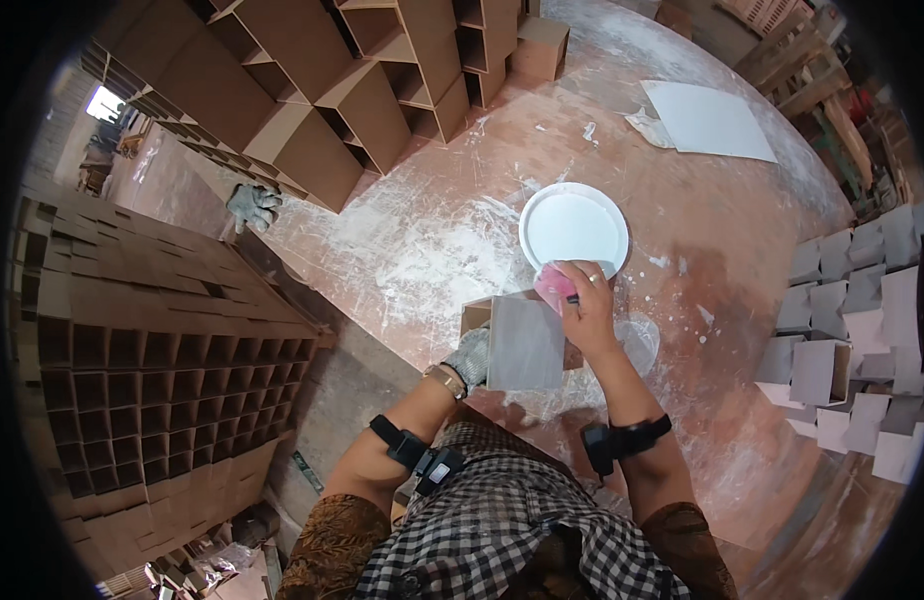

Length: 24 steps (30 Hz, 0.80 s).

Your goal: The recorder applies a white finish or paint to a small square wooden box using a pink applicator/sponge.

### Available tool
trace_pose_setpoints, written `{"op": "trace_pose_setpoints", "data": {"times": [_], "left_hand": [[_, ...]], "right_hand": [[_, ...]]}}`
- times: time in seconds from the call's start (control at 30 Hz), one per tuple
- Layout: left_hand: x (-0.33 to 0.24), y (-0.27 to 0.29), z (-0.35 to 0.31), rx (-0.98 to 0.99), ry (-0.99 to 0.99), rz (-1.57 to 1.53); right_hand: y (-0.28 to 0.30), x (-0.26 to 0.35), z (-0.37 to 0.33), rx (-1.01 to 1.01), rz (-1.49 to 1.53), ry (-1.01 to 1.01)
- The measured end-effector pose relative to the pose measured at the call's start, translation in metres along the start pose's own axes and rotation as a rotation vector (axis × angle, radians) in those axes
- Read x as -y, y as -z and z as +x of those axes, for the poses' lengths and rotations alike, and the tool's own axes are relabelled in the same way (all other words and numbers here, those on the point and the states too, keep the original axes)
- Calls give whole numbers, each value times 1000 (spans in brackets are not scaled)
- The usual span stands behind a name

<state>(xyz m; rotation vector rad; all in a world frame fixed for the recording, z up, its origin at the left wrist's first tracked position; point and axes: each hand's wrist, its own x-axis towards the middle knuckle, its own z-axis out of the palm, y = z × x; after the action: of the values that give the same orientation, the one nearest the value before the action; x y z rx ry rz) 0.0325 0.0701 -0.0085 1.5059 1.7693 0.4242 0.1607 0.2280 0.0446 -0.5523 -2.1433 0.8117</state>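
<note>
In a grey glove, my left hand (471, 359) steadies a small open-ended brown box (475, 318) from its left side; part of the hand is hidden behind it. One broad face of the box carries a smooth grey-white coat (527, 343). My bare right hand (588, 308) is closed on a pink sponge-like pad (553, 285) at the face's upper right corner. Just beyond that hand stands a round white tub (523, 232) with white, paint-like contents.
Brown boxes (367, 113) are stacked at the far left, with a spare grey glove (253, 207) by them. Rows of open boxes (182, 350) fill the left. Grey-white coated boxes (820, 372) stand at the right. A white sheet (710, 120) lies on the white-smeared reddish tabletop (702, 230).
</note>
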Motion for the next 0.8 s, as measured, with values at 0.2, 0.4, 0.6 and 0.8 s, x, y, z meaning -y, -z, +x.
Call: {"op": "trace_pose_setpoints", "data": {"times": [0.2,0.4,0.6,0.8], "left_hand": [[11,-6,-6,-54,-29,-6],[-4,4,-3,-17,16,-16],[-3,2,-2,8,7,-24],[-6,6,3,40,-40,-32]], "right_hand": [[24,55,-72,243,51,280],[6,13,-19,63,-65,175],[9,61,-57,211,-26,345],[-10,45,-3,173,21,259]]}}
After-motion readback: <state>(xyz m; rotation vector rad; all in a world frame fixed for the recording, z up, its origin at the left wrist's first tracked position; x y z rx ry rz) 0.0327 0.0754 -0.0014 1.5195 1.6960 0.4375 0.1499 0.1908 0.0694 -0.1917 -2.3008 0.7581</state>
